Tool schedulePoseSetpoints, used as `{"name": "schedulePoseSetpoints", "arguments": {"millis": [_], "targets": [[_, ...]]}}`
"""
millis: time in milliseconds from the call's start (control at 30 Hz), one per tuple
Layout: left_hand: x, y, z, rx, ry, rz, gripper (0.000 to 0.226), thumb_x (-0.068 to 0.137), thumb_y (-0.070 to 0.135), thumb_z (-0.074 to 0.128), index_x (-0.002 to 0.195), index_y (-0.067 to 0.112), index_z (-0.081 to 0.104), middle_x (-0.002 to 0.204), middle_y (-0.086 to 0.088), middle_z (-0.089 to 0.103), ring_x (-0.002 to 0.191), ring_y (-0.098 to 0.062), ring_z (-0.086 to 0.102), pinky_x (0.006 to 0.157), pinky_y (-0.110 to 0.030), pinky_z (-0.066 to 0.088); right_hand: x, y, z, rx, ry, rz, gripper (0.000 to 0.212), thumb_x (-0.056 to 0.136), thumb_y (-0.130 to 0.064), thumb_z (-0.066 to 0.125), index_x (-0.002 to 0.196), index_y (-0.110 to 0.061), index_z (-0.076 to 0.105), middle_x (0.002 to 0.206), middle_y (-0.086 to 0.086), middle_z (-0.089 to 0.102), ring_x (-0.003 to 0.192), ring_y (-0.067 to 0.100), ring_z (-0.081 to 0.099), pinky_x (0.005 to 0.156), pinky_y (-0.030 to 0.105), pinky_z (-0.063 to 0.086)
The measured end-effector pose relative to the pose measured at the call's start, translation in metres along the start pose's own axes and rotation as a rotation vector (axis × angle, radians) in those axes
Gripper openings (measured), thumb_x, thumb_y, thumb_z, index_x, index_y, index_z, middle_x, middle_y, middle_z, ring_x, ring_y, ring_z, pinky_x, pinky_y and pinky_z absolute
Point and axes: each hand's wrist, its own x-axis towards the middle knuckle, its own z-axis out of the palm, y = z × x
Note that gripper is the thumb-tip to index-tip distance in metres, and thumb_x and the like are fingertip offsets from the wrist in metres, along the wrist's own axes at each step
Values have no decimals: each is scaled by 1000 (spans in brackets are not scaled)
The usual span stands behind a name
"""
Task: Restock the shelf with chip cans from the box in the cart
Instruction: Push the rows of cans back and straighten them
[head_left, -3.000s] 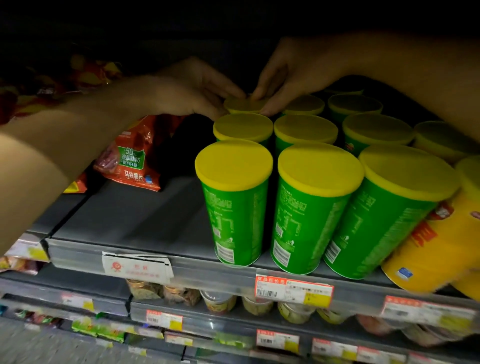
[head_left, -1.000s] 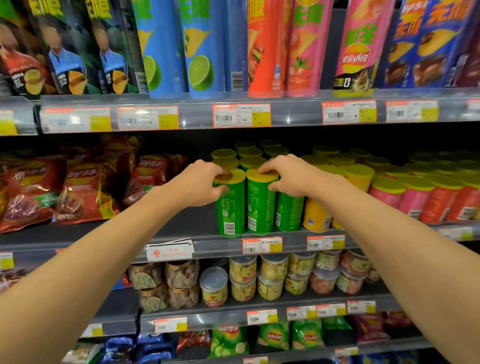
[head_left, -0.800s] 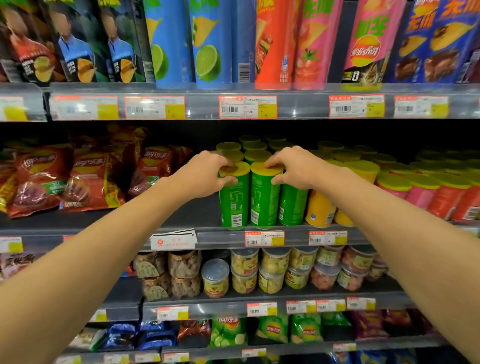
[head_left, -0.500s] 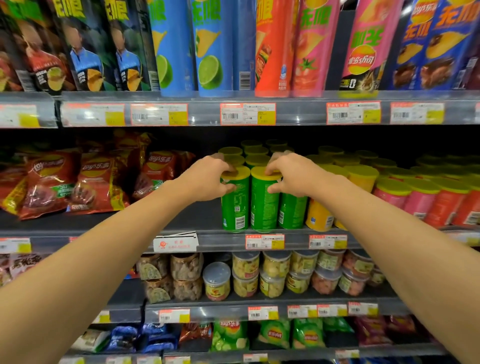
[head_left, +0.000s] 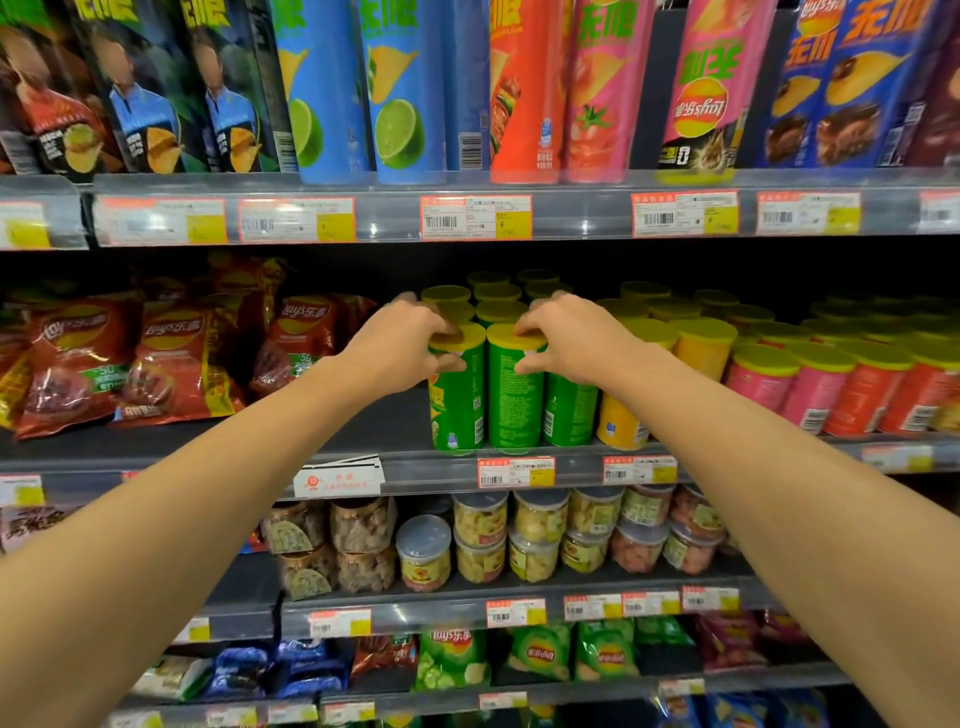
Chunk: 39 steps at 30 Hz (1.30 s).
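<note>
We count three green chip cans along the shelf's (head_left: 415, 470) front edge. Our left hand (head_left: 400, 348) curls around the leftmost can's (head_left: 457, 405) yellow lid; our right hand (head_left: 566, 338) pinches the lid of the middle can (head_left: 511, 405), both cans upright beneath our fingers.

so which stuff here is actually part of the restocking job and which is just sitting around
Part of the job:
- left hand gripping the left front green can
- right hand gripping the right front green can
- middle shelf they stand on

Just sitting there:
- red chip bags
- tall cans above
- small tubs below
- pink cans
</note>
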Motion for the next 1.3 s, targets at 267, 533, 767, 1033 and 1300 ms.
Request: {"name": "schedulePoseSetpoints", "arguments": {"millis": [267, 533, 767, 1033, 1300], "targets": [[0, -3, 2, -155, -51, -10, 46, 87, 28, 70, 128, 8, 63, 128, -7, 59, 117, -23, 56, 101, -31, 46, -1, 9, 4, 111, -74, 33, 53, 86, -20, 76, 135, -20, 55, 137, 6, 57, 127, 27, 50, 104, 42, 44], [3, -8, 7, -141, -34, -19, 51, 85, 46, 70, 127, 15, 66, 128, -5, 63, 117, -23, 57, 102, -38, 46, 3, 3, 1, -34, -16, -4, 65, 80, -51, 74, 134, -18, 58, 129, 5, 61, 120, 25, 52, 98, 43, 49], [5, -2, 3, -77, -67, -23, 51, 87, 44, 69, 128, 13, 65, 123, -8, 66, 114, -26, 57, 96, -37, 48, -1, 0, 4, -77, 14, -62, 57, 85, -45, 73, 130, -12, 61, 133, 4, 55, 123, 25, 50, 98, 42, 49], [5, -5, 8, -59, -71, -31, 54, 88, 36, 71, 136, 15, 57, 142, -7, 51, 133, -27, 41, 111, -40, 37, 3, 2, 3, -3, -19, 11, 61, 81, -42, 78, 133, -16, 59, 133, 7, 60, 122, 28, 54, 101, 46, 48], [1, 0, 10, -39, 1, -29, 55, 85, 42, 72, 131, 15, 62, 135, -10, 56, 126, -29, 46, 103, -38, 41, -1, 3, 4, -16, -11, -39, 54, 86, -38, 73, 133, -15, 62, 124, 5, 55, 119, 26, 45, 95, 44, 48]]}}
